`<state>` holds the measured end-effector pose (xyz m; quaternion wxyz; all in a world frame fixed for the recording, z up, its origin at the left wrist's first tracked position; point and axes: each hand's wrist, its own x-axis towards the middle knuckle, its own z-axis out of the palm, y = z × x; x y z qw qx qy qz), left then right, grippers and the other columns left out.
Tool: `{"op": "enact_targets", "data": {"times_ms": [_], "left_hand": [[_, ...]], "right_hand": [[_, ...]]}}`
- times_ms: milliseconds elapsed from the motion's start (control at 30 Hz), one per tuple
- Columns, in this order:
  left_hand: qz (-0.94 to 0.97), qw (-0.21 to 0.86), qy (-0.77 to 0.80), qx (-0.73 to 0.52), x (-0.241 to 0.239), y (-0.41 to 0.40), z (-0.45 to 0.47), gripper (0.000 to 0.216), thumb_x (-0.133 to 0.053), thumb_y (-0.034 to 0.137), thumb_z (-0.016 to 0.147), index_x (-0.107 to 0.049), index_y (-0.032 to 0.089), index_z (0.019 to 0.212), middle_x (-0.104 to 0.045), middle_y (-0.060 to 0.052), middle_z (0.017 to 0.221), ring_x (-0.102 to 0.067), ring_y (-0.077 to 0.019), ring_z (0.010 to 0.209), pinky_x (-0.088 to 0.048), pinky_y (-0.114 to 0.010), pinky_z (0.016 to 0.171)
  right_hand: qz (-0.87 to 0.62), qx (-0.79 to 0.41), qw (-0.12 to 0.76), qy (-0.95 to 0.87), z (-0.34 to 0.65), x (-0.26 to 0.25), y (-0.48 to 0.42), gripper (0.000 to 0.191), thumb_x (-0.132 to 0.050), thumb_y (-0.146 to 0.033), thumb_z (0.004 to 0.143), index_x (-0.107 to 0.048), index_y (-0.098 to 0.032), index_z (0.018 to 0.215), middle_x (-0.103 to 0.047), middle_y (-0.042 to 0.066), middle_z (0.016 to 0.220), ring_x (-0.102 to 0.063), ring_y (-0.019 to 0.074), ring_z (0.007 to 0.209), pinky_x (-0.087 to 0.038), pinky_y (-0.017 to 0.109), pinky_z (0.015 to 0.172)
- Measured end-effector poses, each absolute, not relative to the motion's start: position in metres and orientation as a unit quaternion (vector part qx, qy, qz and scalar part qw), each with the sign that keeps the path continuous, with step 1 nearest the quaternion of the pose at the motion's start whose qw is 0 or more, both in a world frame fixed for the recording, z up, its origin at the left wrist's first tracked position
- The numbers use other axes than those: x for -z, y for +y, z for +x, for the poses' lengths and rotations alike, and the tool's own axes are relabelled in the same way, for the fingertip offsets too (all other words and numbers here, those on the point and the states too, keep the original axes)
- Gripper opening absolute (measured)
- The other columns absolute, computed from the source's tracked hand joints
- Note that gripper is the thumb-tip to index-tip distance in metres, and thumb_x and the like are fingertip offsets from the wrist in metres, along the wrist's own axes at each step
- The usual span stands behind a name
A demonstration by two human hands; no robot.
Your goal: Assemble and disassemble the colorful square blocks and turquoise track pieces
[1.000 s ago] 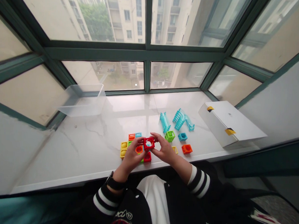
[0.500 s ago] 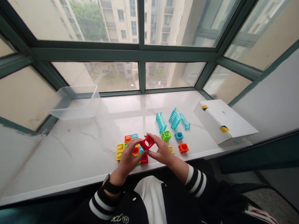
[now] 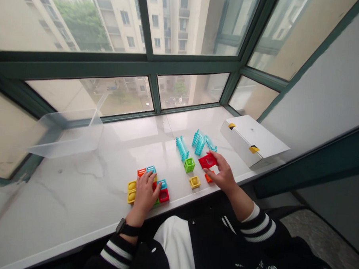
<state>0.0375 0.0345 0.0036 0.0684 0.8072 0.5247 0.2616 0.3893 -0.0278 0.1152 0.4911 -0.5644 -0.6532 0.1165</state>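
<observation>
My right hand point(image 3: 223, 173) holds a red block point(image 3: 207, 161) by its edge between thumb and fingers, above the right part of the sill. An orange block point(image 3: 209, 176) lies partly hidden beneath that hand. My left hand point(image 3: 146, 191) rests with its fingers stretched over a cluster of toy blocks and covers its middle. Around its fingers show yellow blocks point(image 3: 131, 192), blue blocks point(image 3: 162, 184) and a red block in the cluster point(image 3: 164, 195). Between the hands stand a yellow block point(image 3: 195, 182) and a green block point(image 3: 189, 164).
Light-blue ribbed track pieces point(image 3: 182, 148) lie behind the green block. A white box point(image 3: 255, 138) with yellow-black tabs stands at the right, a clear plastic bin point(image 3: 69, 137) at the left. The white sill point(image 3: 106, 187) runs below the windows.
Both hands held the red block together over the cluster. My right hand has carried it off to the right, while my left hand has come down onto the cluster. The view has shifted right.
</observation>
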Motion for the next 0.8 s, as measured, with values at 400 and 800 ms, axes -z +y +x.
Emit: {"op": "enact_targets", "data": {"times_ms": [400,800], "left_hand": [[0.815,0.046,0.524,-0.243,-0.003,0.036,0.037,0.04,-0.053,0.044,0.1,-0.066,0.021,0.131,-0.063,-0.017,0.144,-0.054,-0.0381,0.139,-0.035,-0.064,0.123],[0.821,0.035,0.52,-0.233,-0.001,0.037,0.036,0.041,-0.053,0.044,0.101,-0.065,0.019,0.133,-0.062,-0.017,0.145,-0.054,-0.038,0.139,-0.037,-0.063,0.121]], "right_hand": [[-0.708,-0.106,0.473,-0.513,0.486,-0.047,-0.016,0.081,-0.077,-0.051,0.084,-0.05,-0.02,0.154,-0.065,0.018,0.145,-0.069,0.0296,0.123,-0.057,0.049,0.108],[-0.748,-0.155,0.409,-0.499,0.501,0.022,0.009,0.077,-0.074,-0.049,0.082,-0.052,-0.023,0.151,-0.066,0.015,0.146,-0.069,0.0325,0.125,-0.055,0.05,0.109]]}}
